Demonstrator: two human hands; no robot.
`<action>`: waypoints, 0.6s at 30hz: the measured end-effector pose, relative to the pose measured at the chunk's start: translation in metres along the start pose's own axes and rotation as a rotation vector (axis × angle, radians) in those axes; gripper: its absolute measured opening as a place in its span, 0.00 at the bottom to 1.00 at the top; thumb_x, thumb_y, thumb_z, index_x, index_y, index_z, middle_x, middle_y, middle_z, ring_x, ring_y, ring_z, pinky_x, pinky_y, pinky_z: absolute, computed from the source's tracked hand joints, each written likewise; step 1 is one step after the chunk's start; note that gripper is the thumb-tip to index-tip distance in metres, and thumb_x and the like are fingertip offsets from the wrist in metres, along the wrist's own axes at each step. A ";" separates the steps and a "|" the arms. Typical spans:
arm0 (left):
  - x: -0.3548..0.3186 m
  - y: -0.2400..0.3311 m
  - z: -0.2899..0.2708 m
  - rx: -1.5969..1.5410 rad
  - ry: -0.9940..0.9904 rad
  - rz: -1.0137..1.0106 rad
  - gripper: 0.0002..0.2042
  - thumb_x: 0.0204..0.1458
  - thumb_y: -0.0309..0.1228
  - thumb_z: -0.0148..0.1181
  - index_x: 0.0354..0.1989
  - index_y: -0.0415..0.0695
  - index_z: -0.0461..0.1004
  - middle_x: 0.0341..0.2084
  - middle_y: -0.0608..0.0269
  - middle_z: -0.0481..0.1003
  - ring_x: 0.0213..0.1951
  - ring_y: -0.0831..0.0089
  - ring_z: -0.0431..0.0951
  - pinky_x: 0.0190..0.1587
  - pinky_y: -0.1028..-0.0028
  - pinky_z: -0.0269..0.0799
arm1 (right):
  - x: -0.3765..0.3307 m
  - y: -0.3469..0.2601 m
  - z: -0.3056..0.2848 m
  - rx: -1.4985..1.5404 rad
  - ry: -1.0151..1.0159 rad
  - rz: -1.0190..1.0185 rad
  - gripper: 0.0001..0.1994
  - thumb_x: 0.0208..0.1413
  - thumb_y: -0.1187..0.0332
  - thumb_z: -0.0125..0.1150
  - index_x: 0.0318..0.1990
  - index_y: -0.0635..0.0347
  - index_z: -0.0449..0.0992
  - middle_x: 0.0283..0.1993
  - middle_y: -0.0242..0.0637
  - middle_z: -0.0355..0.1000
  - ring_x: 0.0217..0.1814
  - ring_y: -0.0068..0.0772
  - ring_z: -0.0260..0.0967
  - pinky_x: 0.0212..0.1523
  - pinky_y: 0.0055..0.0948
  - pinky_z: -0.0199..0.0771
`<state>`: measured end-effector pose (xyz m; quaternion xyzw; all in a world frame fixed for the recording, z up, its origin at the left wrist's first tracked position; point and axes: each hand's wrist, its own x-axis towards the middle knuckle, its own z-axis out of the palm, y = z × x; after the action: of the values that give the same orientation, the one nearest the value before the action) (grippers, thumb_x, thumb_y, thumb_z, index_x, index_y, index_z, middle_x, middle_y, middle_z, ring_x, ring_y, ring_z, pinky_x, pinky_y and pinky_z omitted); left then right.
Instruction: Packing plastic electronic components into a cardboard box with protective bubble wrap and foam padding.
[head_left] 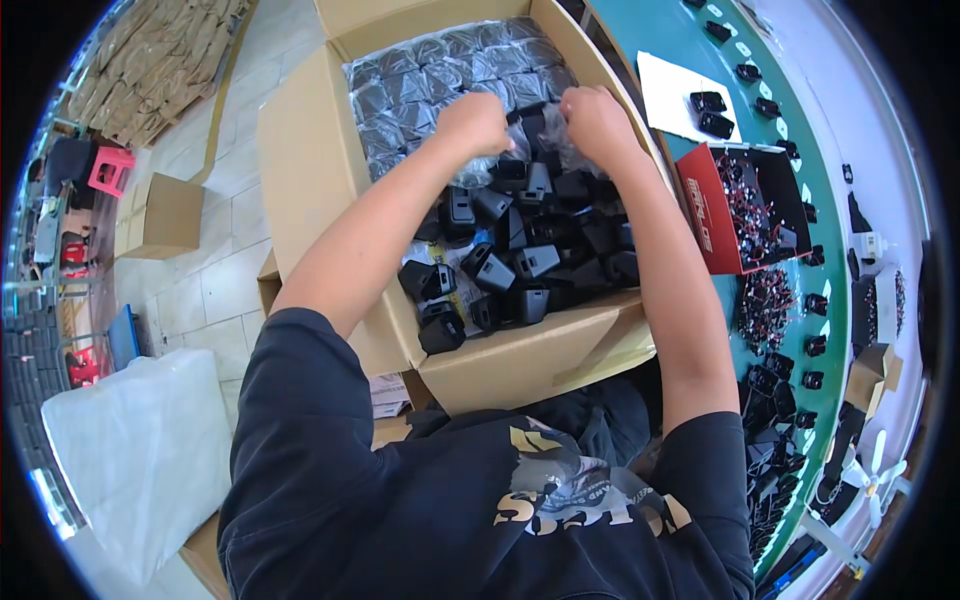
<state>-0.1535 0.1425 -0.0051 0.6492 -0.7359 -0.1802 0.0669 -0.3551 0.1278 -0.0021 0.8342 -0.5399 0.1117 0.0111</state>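
Observation:
A large open cardboard box [335, 130] stands in front of me. Its far half is filled with rows of dark pieces wrapped in clear plastic [440, 75]. Loose black plastic housings [490, 270] lie jumbled in the near half. Over the middle of the box, my left hand [475, 125] is closed on a clear plastic bag [565, 140]. The bag's other side is pinched by my right hand [597, 120], close to the box's right wall. A black piece shows between the hands; whether it is inside the bag, I cannot tell.
At the right runs a green worktable [640, 25] with black devices along it. On it are a red box [710, 205] of wired parts and a white sheet [675, 95]. A smaller carton [160, 215], a pink stool [110, 170] and a white wrapped bundle [140, 450] stand at left.

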 end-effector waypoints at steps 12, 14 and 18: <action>0.000 -0.012 -0.019 -0.580 0.373 0.015 0.06 0.44 0.29 0.63 0.31 0.43 0.77 0.27 0.58 0.77 0.29 0.64 0.75 0.37 0.68 0.73 | -0.008 -0.008 -0.022 0.440 0.283 -0.055 0.03 0.49 0.77 0.63 0.32 0.61 0.76 0.35 0.44 0.77 0.36 0.53 0.74 0.43 0.45 0.76; -0.016 -0.019 -0.045 -0.567 0.466 0.123 0.05 0.43 0.22 0.58 0.30 0.44 0.74 0.26 0.62 0.74 0.28 0.70 0.70 0.36 0.72 0.70 | -0.007 -0.011 -0.020 0.461 0.307 -0.085 0.04 0.49 0.77 0.63 0.33 0.61 0.76 0.34 0.43 0.77 0.36 0.53 0.74 0.43 0.44 0.76; -0.038 -0.065 -0.073 -0.466 0.307 0.162 0.11 0.40 0.20 0.53 0.33 0.42 0.78 0.29 0.60 0.78 0.29 0.66 0.75 0.37 0.70 0.72 | 0.005 -0.023 -0.007 0.498 0.315 -0.322 0.07 0.46 0.77 0.64 0.35 0.62 0.78 0.32 0.39 0.77 0.35 0.52 0.74 0.44 0.41 0.77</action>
<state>-0.0634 0.1604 0.0444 0.5749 -0.7055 -0.2383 0.3390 -0.3336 0.1336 0.0084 0.8584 -0.3489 0.3646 -0.0921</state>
